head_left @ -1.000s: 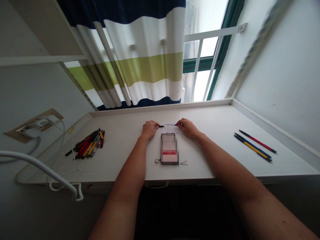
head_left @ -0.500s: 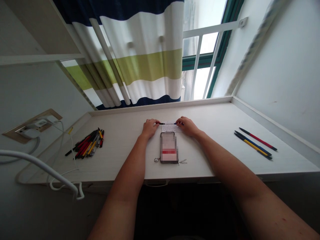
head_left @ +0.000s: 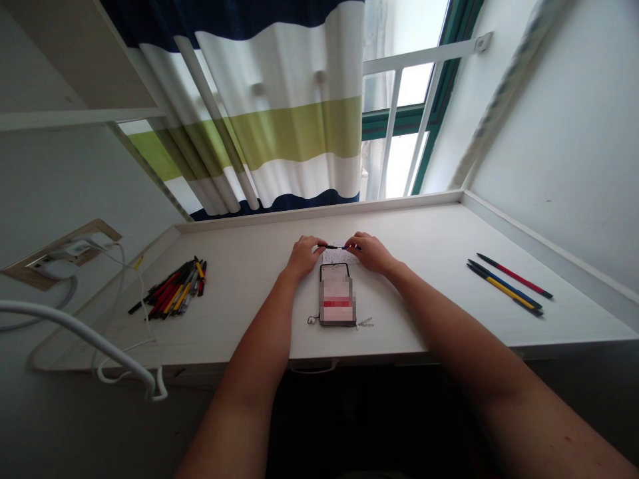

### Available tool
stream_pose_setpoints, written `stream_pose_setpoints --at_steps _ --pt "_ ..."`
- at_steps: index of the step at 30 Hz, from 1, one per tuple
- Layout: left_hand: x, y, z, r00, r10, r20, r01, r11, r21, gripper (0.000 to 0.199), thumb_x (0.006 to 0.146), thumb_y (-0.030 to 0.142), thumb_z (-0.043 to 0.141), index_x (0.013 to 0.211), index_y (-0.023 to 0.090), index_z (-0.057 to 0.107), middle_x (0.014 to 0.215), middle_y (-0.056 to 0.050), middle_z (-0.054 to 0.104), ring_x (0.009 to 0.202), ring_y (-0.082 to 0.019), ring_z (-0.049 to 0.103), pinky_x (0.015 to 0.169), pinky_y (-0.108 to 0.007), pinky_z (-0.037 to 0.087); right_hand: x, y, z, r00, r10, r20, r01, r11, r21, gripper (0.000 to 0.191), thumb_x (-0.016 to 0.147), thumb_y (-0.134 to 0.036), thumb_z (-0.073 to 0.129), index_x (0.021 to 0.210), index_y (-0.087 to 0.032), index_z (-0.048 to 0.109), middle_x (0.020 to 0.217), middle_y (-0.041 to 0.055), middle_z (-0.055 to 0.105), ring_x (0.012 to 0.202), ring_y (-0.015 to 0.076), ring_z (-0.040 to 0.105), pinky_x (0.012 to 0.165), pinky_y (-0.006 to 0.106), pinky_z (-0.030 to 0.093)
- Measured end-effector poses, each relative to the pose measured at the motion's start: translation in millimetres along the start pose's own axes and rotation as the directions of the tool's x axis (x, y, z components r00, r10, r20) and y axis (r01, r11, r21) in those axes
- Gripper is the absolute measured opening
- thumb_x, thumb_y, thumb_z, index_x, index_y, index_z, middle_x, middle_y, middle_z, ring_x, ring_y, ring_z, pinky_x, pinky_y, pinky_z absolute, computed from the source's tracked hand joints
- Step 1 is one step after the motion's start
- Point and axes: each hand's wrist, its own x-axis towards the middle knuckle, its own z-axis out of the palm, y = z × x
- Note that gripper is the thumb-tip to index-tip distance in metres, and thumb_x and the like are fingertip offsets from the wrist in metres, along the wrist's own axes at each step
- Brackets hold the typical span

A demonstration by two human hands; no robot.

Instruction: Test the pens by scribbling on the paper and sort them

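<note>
Left hand (head_left: 304, 254) and right hand (head_left: 370, 251) sit closer together than earlier; we judge their grip, pinching a black pen piece (head_left: 328, 247) and a blue pen piece (head_left: 342, 248), could slip if misaligned.

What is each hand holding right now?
Left hand: closed, pinching a slim black pen part.
Right hand: closed, pinching a slim dark-blue pen part.

Pen (head_left: 331, 247) partly hidden, phone screen (head_left: 337, 302) mostly blurred, paper markings (head_left: 335, 255) illegible.

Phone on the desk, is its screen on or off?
On: the phone shows pale, lit content and a red band, though much is pixelated.
</note>
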Motion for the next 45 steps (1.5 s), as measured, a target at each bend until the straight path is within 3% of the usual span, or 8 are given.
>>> stream_pose_setpoints --at_steps 10,15,18,22,25,28,40,45 --pt "-0.7 10.3 9.8 0.999 0.013 -0.033 -0.022 0.956 -0.294 0.016 0.091 0.022 0.065 0.102 0.022 0.076 0.109 -0.006 0.077 0.105 -0.023 0.068 0.098 -0.041 0.053 -0.9 -5.6 -1.6 0.999 -0.040 -0.032 0.040 0.999 0.008 0.023 0.103 -0.021 0.050 0.109 -0.020 0.072 0.112 0.0116 0.072 0.106 0.0257 0.063 0.090 0.038 0.044" --pt "1.9 15.5 18.6 0.986 -0.117 -0.115 0.025 0.796 -0.604 0.028 0.089 0.027 0.069 0.117 0.020 0.070 0.110 -0.008 0.078 0.096 -0.020 0.072 0.089 -0.037 0.056 -0.6 -11.2 3.7 0.996 0.000 -0.085 0.024 0.959 0.281 0.022 0.100 -0.022 0.050 0.102 -0.018 0.071 0.102 0.0095 0.075 0.093 0.0217 0.066 0.085 0.034 0.049" --pt "3.5 21.6 24.3 0.977 -0.170 -0.128 0.014 0.651 -0.759 0.045 0.087 0.034 0.074 0.128 0.021 0.063 0.112 -0.009 0.078 0.099 -0.021 0.073 0.087 -0.036 0.055 1.1 -15.8 9.8 0.993 0.072 -0.095 -0.013 0.858 0.514 0.020 0.099 -0.027 0.051 0.094 -0.018 0.068 0.090 0.0070 0.074 0.081 0.0192 0.065 0.077 0.033 0.050" --pt "4.0 28.7 27.6 0.979 -0.196 -0.062 0.054 0.535 -0.843 0.040 0.082 0.040 0.080 0.113 0.019 0.068 0.116 -0.011 0.078 0.104 -0.023 0.073 0.082 -0.034 0.054 3.6 -16.7 18.7 0.979 0.197 -0.055 -0.075 0.596 0.800 0.026 0.095 -0.048 0.060 0.098 -0.022 0.059 0.079 0.0022 0.071 0.068 0.0156 0.062 0.069 0.031 0.051" --pt "3.4 31.7 26.9 0.980 -0.201 0.008 0.101 0.458 -0.883 0.040 0.078 0.043 0.084 0.106 0.019 0.069 0.106 -0.009 0.079 0.096 -0.022 0.074 0.080 -0.033 0.053 4.1 -15.7 22.4 0.969 0.243 -0.041 -0.074 0.449 0.890 0.043 0.085 -0.061 0.070 0.097 -0.024 0.053 0.076 0.0000 0.070 0.067 0.0142 0.059 0.065 0.029 0.049" --pt "2.8 32.9 25.9 0.977 -0.214 0.027 0.114 0.405 -0.907 0.043 0.073 0.043 0.089 0.102 0.018 0.069 0.096 -0.007 0.080 0.085 -0.019 0.073 0.077 -0.032 0.052 3.6 -16.8 23.2 0.971 0.241 -0.003 -0.095 0.395 0.914 0.049 0.080 -0.066 0.073 0.094 -0.023 0.055 0.076 -0.0004 0.069 0.063 0.0130 0.058 0.060 0.028 0.047" --pt "1.0 29.4 26.5 0.973 -0.226 0.054 0.131 0.340 -0.931 0.040 0.071 0.037 0.091 0.098 0.016 0.070 0.093 -0.007 0.079 0.081 -0.017 0.070 0.085 -0.036 0.053 -3.8 -18.3 15.4 0.973 0.215 0.079 -0.173 0.459 0.871 0.035 0.066 -0.035 0.086 0.087 -0.021 0.061 0.082 -0.0011 0.066 0.076 0.0158 0.062 0.070 0.031 0.049" --pt "0.1 29.9 27.0 0.976 -0.208 0.065 0.140 0.368 -0.919 0.038 0.072 0.036 0.091 0.096 0.016 0.070 0.093 -0.008 0.079 0.086 -0.018 0.070 0.088 -0.037 0.051 -5.3 -14.0 10.9 0.980 0.177 0.092 -0.167 0.473 0.865 0.031 0.067 -0.039 0.084 0.080 -0.019 0.064 0.077 0.0001 0.068 0.072 0.0158 0.061 0.071 0.032 0.049"
